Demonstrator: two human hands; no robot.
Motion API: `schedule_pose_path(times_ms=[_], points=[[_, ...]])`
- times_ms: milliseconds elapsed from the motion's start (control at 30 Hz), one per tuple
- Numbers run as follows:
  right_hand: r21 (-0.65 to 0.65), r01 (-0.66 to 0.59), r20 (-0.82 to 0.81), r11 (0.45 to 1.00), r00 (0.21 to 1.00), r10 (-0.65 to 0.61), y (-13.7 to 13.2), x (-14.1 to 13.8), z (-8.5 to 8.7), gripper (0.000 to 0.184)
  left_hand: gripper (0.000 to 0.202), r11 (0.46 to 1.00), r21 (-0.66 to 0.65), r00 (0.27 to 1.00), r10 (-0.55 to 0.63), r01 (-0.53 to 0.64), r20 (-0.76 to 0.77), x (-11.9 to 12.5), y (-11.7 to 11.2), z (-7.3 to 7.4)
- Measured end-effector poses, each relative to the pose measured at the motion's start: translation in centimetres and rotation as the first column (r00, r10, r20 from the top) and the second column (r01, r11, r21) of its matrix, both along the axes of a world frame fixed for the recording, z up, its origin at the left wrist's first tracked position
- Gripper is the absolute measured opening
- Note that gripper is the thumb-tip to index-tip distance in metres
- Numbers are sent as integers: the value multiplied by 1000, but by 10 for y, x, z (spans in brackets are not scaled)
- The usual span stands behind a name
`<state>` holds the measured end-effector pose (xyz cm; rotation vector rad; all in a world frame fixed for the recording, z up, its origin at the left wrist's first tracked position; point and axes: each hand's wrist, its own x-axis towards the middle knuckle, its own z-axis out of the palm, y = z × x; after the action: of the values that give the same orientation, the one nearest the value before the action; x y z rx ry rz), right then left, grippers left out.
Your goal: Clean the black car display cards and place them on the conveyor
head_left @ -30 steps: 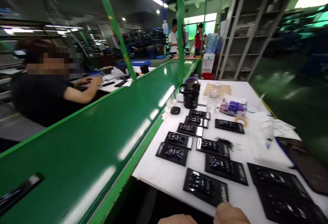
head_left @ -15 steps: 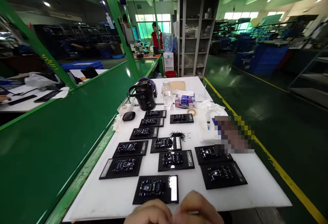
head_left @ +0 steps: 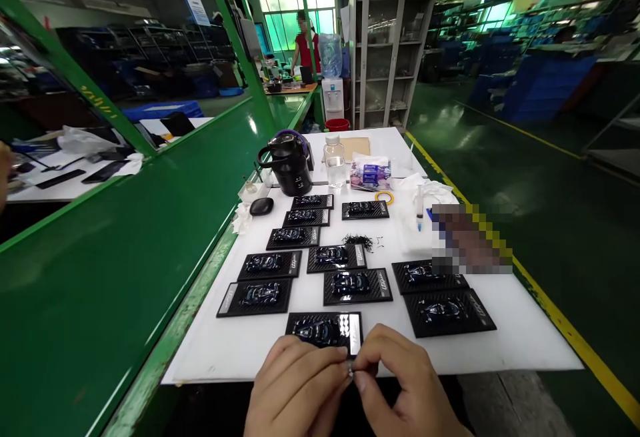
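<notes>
My left hand (head_left: 295,390) and my right hand (head_left: 400,387) meet at the near edge of the white table (head_left: 510,350), fingertips pinched together on a tiny shiny part (head_left: 351,371) between them. Just beyond my fingers lies a black card holding a glossy toy car (head_left: 325,327). Several more such black cards (head_left: 357,286) lie in rows across the table. A small heap of thin black pieces (head_left: 359,242) sits among them.
At the far end stand a black kettle (head_left: 287,165), a clear bottle (head_left: 334,159), a packet (head_left: 371,174), a tape ring (head_left: 384,197) and a syringe (head_left: 419,211). A green conveyor (head_left: 125,250) runs along the left. A person in red (head_left: 304,42) stands far back.
The view has swung right, from the conveyor to the table, then tilted down. Both my hands have risen into view and pinched together at the near edge.
</notes>
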<state>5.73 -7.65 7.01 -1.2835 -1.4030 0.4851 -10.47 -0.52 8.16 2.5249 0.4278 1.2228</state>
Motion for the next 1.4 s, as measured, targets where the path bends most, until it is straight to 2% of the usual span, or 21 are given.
schedule_pose_path(times_ms=[167, 233, 300, 400, 467, 600, 733, 800, 867, 933, 1000, 1033, 1067, 1100, 1133, 1233, 1267, 1333, 1400], points=[[-8, -11, -11, 1000, 1000, 11, -3, -1, -2, 9, 22, 995, -60, 997, -79, 79, -14, -1, -1, -3], [-16, -37, -26, 999, 999, 36, -4, 0, -3, 10, 23, 981, -166, 994, -106, 101, -20, -2, -3, -4], [-19, -83, -39, 996, 996, 82, -5, 0, -5, 12, 19, 922, -376, 993, -117, 96, -34, -4, -5, -4], [-7, -137, -41, 991, 990, 137, -6, -1, -7, 14, 6, 772, -633, 990, -126, 58, -63, -7, -10, -6], [6, -140, -32, 990, 990, 140, -6, -1, -9, 16, 9, 716, -696, 989, -133, 49, -68, -9, -12, -7], [48, -144, 9, 988, 990, 143, -7, -1, -13, 17, 16, 648, -759, 984, -165, 61, -62, -10, -16, -11], [126, -120, 123, 985, 987, 104, -9, -2, -17, 17, 23, 587, -807, 987, -153, 59, -39, -12, -21, -24], [116, -119, 160, 986, 982, 100, -12, -3, -18, 17, 25, 529, -845, 985, -174, 79, -17, -12, -25, -31], [-3, -135, 126, 991, 983, 134, -14, -4, -16, 17, 26, 449, -889, 981, -194, 93, 5, -13, -29, -36], [-247, -184, -11, 951, 982, 187, -17, -3, -12, 15, 28, 368, -924, 982, -189, 101, 32, -14, -32, -39], [-492, -255, -204, 832, 963, 175, -18, -2, -6, 12, 30, 314, -942, 982, -176, 122, 68, -14, -35, -39], [-576, -291, -287, 764, 947, 144, -19, -1, -4, 9, 29, 309, -942, 983, -165, 127, 79, -14, -35, -39], [-630, -320, -351, 708, 930, 108, -19, 0, -2, 7, 28, 327, -936, 985, -150, 127, 81, -14, -35, -38], [-658, -343, -396, 670, 915, 80, -19, 1, 0, 6, 25, 374, -919, 988, -133, 127, 82, -15, -35, -38], [-668, -365, -430, 648, 901, 64, -19, 2, 0, 6, 20, 445, -888, 991, -111, 116, 74, -15, -35, -37], [-658, -415, -487, 629, 871, 66, -18, 4, 0, 10, 4, 730, -681, 999, -47, 53, 28, -16, -31, -33], [-654, -420, -485, 630, 871, 78, -17, 4, 0, 11, 8, 812, -584, 1000, -20, 25, 14, -16, -30, -32], [-645, -366, -406, 671, 908, 106, -14, 6, -1, 10, 14, 917, -395, 998, 56, -49, 5, -18, -26, -30], [-583, -220, -207, 782, 971, 119, -10, 10, -2, 9, 14, 948, -283, 987, 158, -149, 11, -21, -20, -32]])
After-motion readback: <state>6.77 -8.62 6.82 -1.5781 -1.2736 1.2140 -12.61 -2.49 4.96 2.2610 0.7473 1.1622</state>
